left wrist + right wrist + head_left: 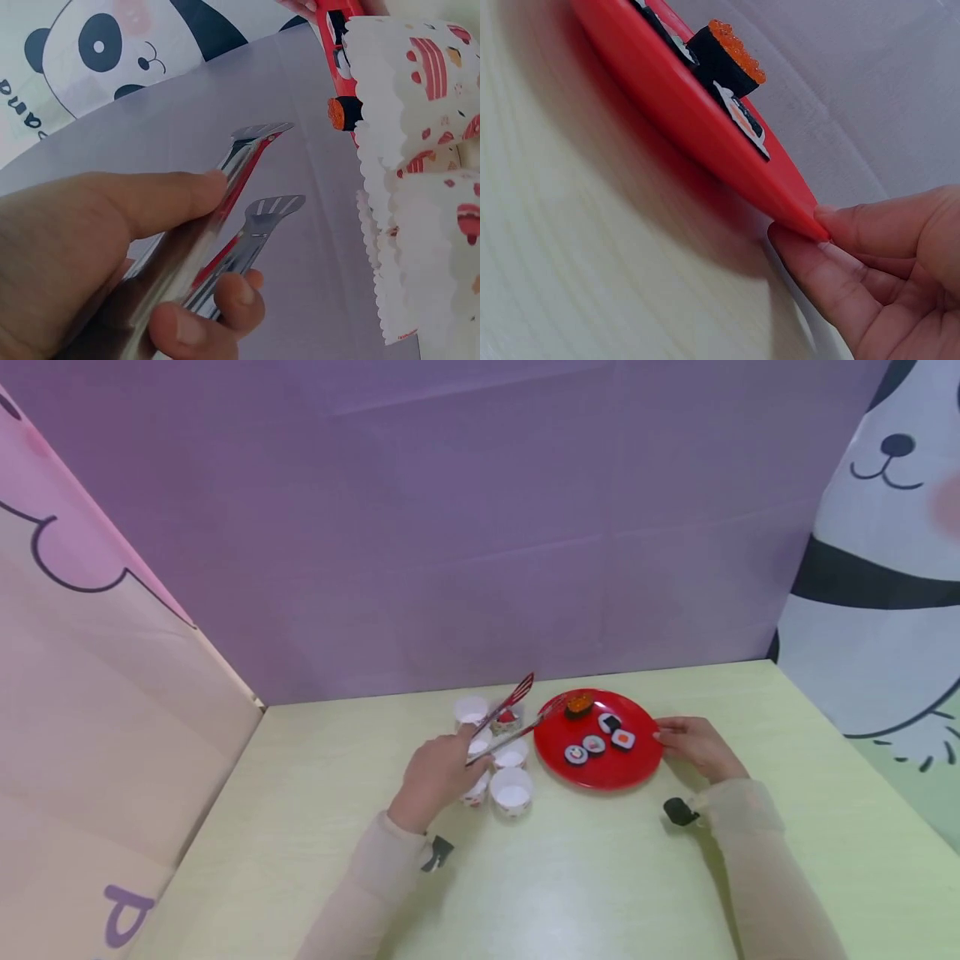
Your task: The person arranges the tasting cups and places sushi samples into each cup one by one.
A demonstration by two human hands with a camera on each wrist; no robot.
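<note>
My left hand (438, 772) grips metal tongs (266, 217) with slotted tips, thumb on one side and fingers curled round the other. The tips are apart with nothing between them; in the head view one overlaps the plate's left edge. At the right rim of a red plate (600, 775), my right hand (697, 746) pinches the edge between thumb and fingers. On the plate lie several sushi pieces: an orange-topped roe sushi (579, 705) at the back, a white piece with an orange centre (623, 739), and round rolls such as this sushi roll (576, 754) nearer the front.
Several white paper cups (512, 792) with printed red patterns stand grouped left of the plate, partly behind my left hand. A back cup (507, 723) has something red in it. A purple backdrop (465, 568) rises behind the pale table (540, 885).
</note>
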